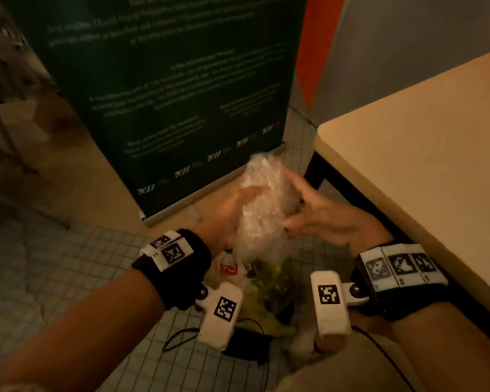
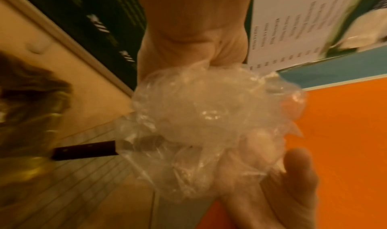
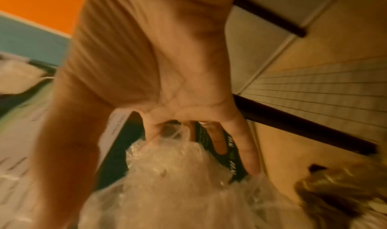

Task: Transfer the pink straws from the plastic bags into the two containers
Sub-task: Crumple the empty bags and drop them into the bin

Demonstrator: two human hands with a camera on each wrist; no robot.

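Between both palms sits a crumpled clear plastic bag (image 1: 259,205), held up over a bin of trash (image 1: 262,281) on the tiled floor (image 1: 77,264). Left hand (image 1: 232,213) and right hand (image 1: 326,215) press it with fingers mostly straight. Table (image 1: 425,171) off to the right.

crumpled plastic bag (image 1: 262,205) between both hands, above bin (image 1: 269,290); table (image 1: 425,176) right; banner (image 1: 164,89) behind

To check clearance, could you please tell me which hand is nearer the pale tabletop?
Right. The right hand is between the crumpled plastic and the tabletop, touching the plastic; the left hand is on the plastic's other side, farther away.
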